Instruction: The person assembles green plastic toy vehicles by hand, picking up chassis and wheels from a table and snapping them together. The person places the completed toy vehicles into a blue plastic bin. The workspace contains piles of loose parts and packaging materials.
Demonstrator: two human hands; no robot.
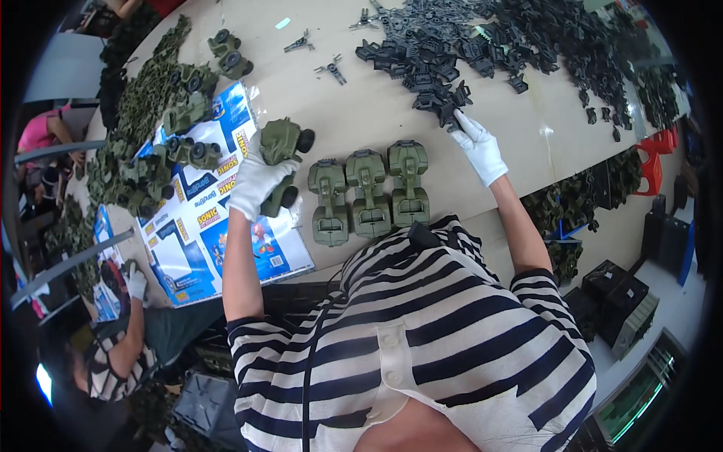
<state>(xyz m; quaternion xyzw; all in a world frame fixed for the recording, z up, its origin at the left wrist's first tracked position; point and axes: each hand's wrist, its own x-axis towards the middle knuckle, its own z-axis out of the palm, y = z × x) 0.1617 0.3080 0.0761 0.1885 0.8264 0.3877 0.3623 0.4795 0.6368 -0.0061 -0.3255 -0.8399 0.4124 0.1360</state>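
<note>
My left hand (256,181), in a white glove, is closed around an olive-green toy vehicle (282,141) with black wheels, above a printed cardboard sheet (177,260). My right hand (478,147), also gloved in white, reaches to the near edge of a heap of black plastic parts (433,71). Its fingertips pinch a small black plastic part (449,117); the part's exact shape blends into the heap. Between my hands, three green toy vehicles (369,192) stand side by side on the table, close to my body.
Loose small black pieces (331,70) lie on the table (294,90) ahead. More green vehicles and parts (139,166) are heaped at the left. A co-worker's gloved hand (135,280) works at the lower left. Dark crates (614,294) and a red stool (651,166) stand at the right.
</note>
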